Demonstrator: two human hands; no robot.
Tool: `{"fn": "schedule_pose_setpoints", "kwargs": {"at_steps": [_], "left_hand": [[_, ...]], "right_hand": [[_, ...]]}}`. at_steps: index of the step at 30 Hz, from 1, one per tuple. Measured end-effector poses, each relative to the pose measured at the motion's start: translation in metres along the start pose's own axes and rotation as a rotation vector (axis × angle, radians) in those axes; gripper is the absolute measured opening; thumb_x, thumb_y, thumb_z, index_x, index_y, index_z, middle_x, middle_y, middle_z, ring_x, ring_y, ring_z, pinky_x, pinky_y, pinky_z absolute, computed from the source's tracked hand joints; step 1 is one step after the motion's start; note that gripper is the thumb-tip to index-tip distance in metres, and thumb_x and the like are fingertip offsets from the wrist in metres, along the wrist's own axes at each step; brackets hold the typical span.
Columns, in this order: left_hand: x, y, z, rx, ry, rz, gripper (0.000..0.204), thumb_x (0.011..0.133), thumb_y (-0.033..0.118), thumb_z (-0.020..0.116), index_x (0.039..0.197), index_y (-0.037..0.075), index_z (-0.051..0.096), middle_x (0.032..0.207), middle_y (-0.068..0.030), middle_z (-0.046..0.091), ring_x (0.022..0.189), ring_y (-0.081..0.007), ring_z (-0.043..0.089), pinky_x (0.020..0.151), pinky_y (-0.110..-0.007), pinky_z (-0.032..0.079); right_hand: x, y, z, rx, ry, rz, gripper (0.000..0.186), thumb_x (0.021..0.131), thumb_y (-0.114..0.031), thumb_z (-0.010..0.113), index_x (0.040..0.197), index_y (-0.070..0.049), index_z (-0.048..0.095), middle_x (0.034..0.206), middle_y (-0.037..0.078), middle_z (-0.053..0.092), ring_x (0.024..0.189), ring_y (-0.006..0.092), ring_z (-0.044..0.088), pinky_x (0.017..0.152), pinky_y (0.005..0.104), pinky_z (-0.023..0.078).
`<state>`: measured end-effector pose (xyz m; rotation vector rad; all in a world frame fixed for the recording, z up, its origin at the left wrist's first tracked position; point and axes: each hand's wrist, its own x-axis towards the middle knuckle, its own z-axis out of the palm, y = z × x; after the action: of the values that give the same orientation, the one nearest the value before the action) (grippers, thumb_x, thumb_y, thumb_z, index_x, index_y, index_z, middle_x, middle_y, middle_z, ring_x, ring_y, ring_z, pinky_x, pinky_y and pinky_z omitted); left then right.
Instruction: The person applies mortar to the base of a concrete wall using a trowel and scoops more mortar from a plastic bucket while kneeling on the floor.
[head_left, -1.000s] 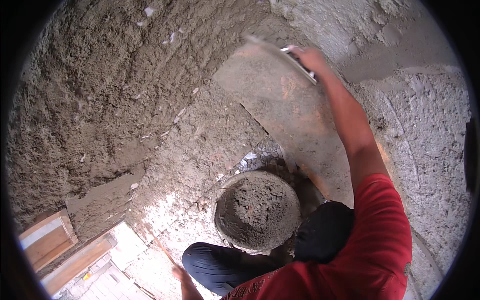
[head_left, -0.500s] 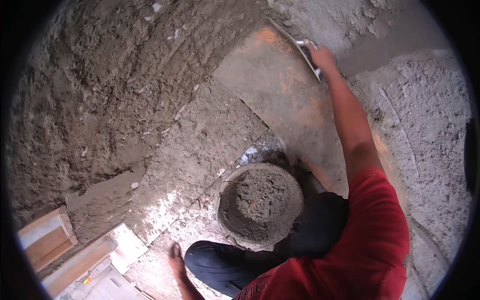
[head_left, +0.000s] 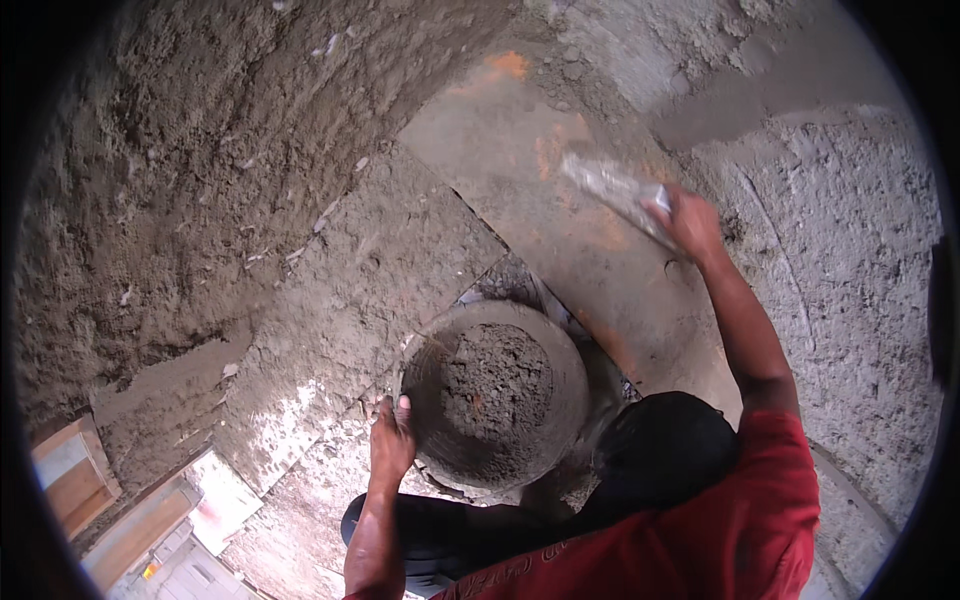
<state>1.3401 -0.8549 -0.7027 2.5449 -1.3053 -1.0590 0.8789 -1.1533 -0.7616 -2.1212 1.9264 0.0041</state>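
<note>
My right hand is closed round the handle of a plastering trowel. The long blade is smeared by motion and tilted above a flat, mortar-stained board with orange patches. Below and left of it stands a round tub, its walls caked in grey. Wet mortar lies heaped inside. At the tub's left rim is my left hand, with thumb and fingers closed on the edge; part of the grip is hidden.
Rough mortar covers the wall at left and the grey wall at right. A second mortar-strewn board lies left of the tub. My dark-clad knee is close below it. Wooden framed pieces stand at lower left.
My right hand has drawn the trowel from the far corner back toward me, and its blade has turned. My left hand has risen from beside my knee to the tub's rim.
</note>
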Motion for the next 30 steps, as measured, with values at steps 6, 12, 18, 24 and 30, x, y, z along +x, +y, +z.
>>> {"fn": "schedule_pose_setpoints", "kwargs": {"at_steps": [6,12,18,24,30], "left_hand": [[0.026,0.023,-0.005,-0.524,-0.056,-0.245,0.063,0.099,0.049,0.048,0.123,-0.009,0.055,0.102,-0.0175,0.063,0.093,-0.0242,0.059,0.082,-0.033,0.047],[0.044,0.041,-0.001,-0.786,-0.023,-0.335,0.059,0.095,0.041,0.058,0.128,-0.007,0.054,0.114,-0.0145,0.064,0.096,-0.0208,0.061,0.079,-0.031,0.050],[0.046,0.061,-0.010,-0.871,-0.048,-0.317,0.061,0.096,0.039,0.057,0.131,-0.010,0.050,0.129,-0.0201,0.058,0.120,-0.0267,0.053,0.103,-0.033,0.038],[0.054,0.053,-0.010,-0.859,-0.066,-0.284,0.061,0.096,0.038,0.058,0.132,-0.010,0.050,0.127,-0.0184,0.059,0.116,-0.0255,0.054,0.100,-0.033,0.040],[0.052,0.053,-0.004,-0.885,-0.073,-0.264,0.058,0.096,0.039,0.057,0.129,-0.008,0.054,0.122,-0.0165,0.062,0.109,-0.0226,0.058,0.093,-0.032,0.044]], "right_hand": [[0.156,-0.073,0.022,0.016,0.211,0.177,0.061,0.089,-0.062,0.051,0.112,-0.007,0.061,0.096,0.018,0.070,0.092,0.0359,0.068,0.079,0.0478,0.052],[0.198,-0.112,0.042,0.093,0.375,0.245,0.058,0.087,-0.061,0.055,0.106,-0.006,0.061,0.093,0.019,0.071,0.091,0.0367,0.068,0.076,0.0471,0.052],[0.161,-0.102,0.016,0.121,0.466,0.119,0.052,0.086,-0.059,0.058,0.099,-0.009,0.062,0.093,0.017,0.069,0.089,0.0346,0.067,0.075,0.0460,0.051],[0.025,-0.114,-0.056,-0.067,0.384,-0.328,0.042,0.085,-0.053,0.061,0.093,-0.012,0.063,0.086,0.010,0.065,0.083,0.0299,0.065,0.070,0.0431,0.052],[-0.083,-0.124,-0.056,-0.020,0.173,-0.775,0.040,0.084,-0.048,0.062,0.096,-0.010,0.064,0.086,0.011,0.066,0.082,0.0286,0.067,0.067,0.0416,0.053]]}}
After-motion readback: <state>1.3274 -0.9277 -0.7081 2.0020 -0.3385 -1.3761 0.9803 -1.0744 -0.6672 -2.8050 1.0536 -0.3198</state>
